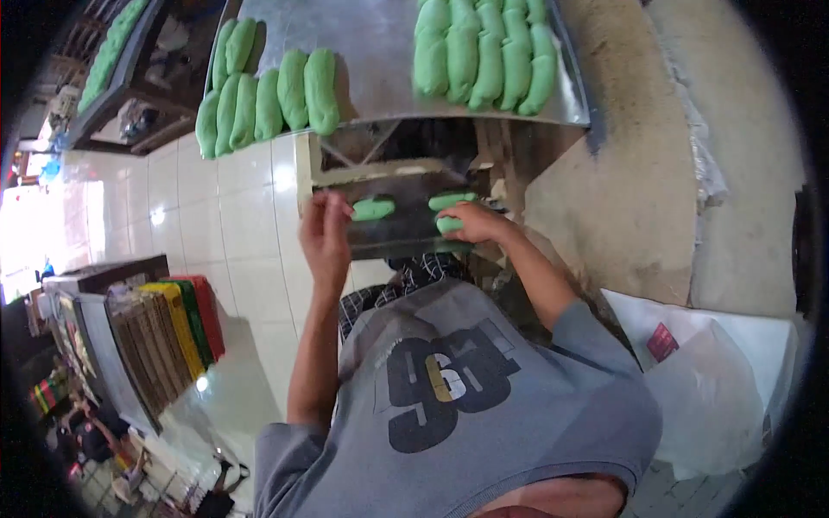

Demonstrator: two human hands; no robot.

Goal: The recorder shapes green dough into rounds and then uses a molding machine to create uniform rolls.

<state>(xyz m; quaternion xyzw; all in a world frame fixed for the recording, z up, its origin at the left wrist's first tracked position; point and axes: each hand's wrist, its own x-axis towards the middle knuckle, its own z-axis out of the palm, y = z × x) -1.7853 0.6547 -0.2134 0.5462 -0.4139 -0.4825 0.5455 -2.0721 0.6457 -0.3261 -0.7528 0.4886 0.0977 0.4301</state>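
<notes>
Three short green dough pieces lie on a dark low surface (399,235) in front of me. Beside the left dough piece (373,210), my left hand (326,235) is raised with its fingers stretched and slightly blurred; the fingertips come close to that piece's end. My right hand (479,223) has its fingers and thumb closed around a small dough piece (448,224), partly hidden by the hand. Just above it, another dough piece (449,200) touches or nearly touches the right fingers. Farther off, a metal tray (371,78) carries green dough rolls in two groups, left (294,91) and right (488,56).
A rack with more green dough (112,52) stands at the far left. Stacked boards and coloured panels (168,332) stand on the tiled floor (250,198) at left. To the right are a brown surface (635,190) and a white plastic bag (704,397). Other people appear at lower left.
</notes>
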